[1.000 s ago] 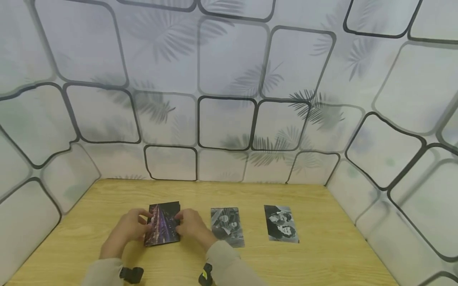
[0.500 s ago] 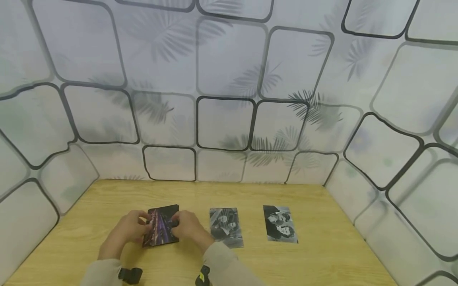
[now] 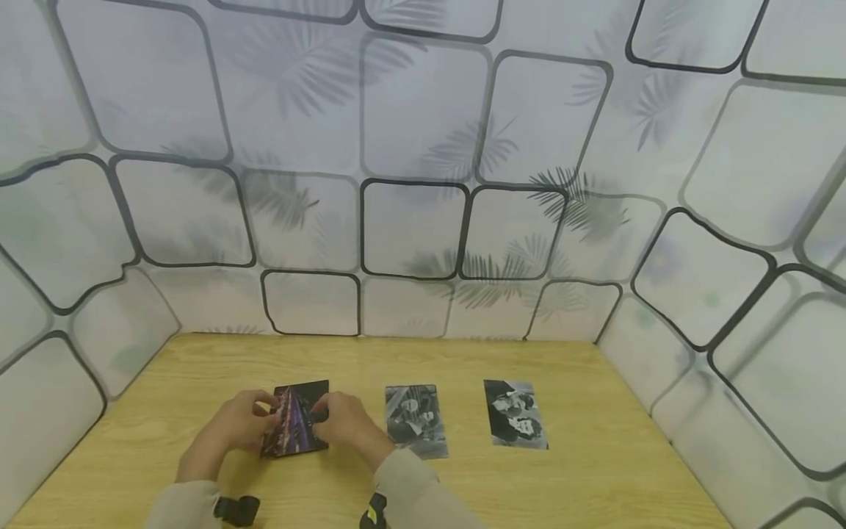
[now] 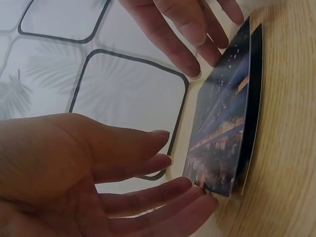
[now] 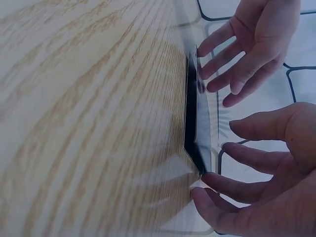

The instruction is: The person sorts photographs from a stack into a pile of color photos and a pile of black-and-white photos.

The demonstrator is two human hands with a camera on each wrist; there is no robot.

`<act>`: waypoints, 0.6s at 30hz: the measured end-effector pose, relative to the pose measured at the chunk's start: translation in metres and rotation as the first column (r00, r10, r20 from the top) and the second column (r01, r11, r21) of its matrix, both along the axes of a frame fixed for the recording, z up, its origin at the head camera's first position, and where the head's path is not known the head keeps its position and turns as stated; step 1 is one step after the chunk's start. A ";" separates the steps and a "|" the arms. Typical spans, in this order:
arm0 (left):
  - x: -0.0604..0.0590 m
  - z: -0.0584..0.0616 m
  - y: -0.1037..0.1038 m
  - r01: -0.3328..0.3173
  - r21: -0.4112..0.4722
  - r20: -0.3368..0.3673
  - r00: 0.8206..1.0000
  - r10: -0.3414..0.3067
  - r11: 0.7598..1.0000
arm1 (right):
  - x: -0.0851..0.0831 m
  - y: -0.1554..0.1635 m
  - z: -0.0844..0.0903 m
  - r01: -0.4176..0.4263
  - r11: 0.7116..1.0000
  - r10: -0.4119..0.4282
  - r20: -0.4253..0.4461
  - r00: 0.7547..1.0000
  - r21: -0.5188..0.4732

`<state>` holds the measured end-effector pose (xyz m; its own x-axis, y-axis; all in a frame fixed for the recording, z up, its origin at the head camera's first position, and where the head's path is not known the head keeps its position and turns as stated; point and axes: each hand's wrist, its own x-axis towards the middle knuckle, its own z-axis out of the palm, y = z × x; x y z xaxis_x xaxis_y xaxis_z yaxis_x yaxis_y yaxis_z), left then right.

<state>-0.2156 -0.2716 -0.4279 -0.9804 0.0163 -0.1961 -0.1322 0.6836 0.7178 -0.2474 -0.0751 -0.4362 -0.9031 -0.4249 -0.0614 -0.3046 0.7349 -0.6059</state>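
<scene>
A colour photo [image 3: 297,422] of night lights lies on the table's left half, between both hands. In the left wrist view a dark second card [image 4: 254,108] shows behind the front photo [image 4: 222,118], slightly offset from it. My left hand [image 3: 241,420] has its fingertips at the photo's left edge, its thumb standing apart in the left wrist view. At the opposite edge is my right hand [image 3: 350,422]; in the right wrist view its relaxed fingers [image 5: 237,187] touch the cards' lower corner. Both cards stand tilted up from the wood.
Two black-and-white photos lie flat to the right: one [image 3: 418,422] beside the right forearm, another [image 3: 517,415] farther right. The wooden table [image 3: 595,477] meets a patterned fabric wall [image 3: 410,228] at the back and sides.
Both hands stay at the photo's two edges. The right fingers have moved slightly inward over its right side. Otherwise only a slight leftward shift of the whole view shows.
</scene>
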 end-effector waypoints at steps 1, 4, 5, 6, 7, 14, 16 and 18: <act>0.000 0.000 0.000 0.000 0.000 0.000 1.000 0.000 1.000 | 0.000 0.001 0.000 -0.002 1.000 0.002 -0.002 1.000 0.003; 0.000 0.000 -0.002 0.001 -0.010 -0.019 1.000 -0.002 1.000 | 0.000 0.004 0.000 0.004 1.000 -0.004 -0.006 1.000 0.013; -0.001 0.001 -0.002 0.001 -0.013 -0.031 1.000 -0.001 1.000 | -0.001 0.007 0.000 0.006 1.000 -0.006 -0.009 1.000 0.016; -0.001 0.001 -0.003 0.000 -0.017 -0.044 0.999 -0.001 1.000 | -0.001 0.010 0.000 0.009 1.000 -0.009 -0.009 1.000 0.014; -0.001 0.001 -0.003 0.005 -0.021 -0.060 0.998 -0.006 1.000 | -0.001 0.014 0.001 0.013 1.000 -0.013 -0.003 1.000 0.001; -0.001 0.009 0.011 0.084 0.001 -0.170 0.982 -0.082 0.996 | -0.009 0.060 0.003 0.037 0.994 -0.031 0.063 0.998 -0.098; -0.002 0.010 0.022 0.111 0.001 -0.182 0.977 -0.109 0.994 | -0.014 0.077 0.005 0.039 0.993 -0.031 0.069 0.997 -0.113; -0.002 0.011 0.034 0.135 0.001 -0.184 0.974 -0.133 0.991 | -0.018 0.095 0.007 0.032 0.991 -0.023 0.064 0.998 -0.132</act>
<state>-0.2177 -0.2376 -0.4172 -0.9884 0.1511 -0.0127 0.0940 0.6763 0.7306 -0.2658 0.0203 -0.4294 -0.9107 -0.4082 -0.0625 -0.2442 0.6545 -0.7155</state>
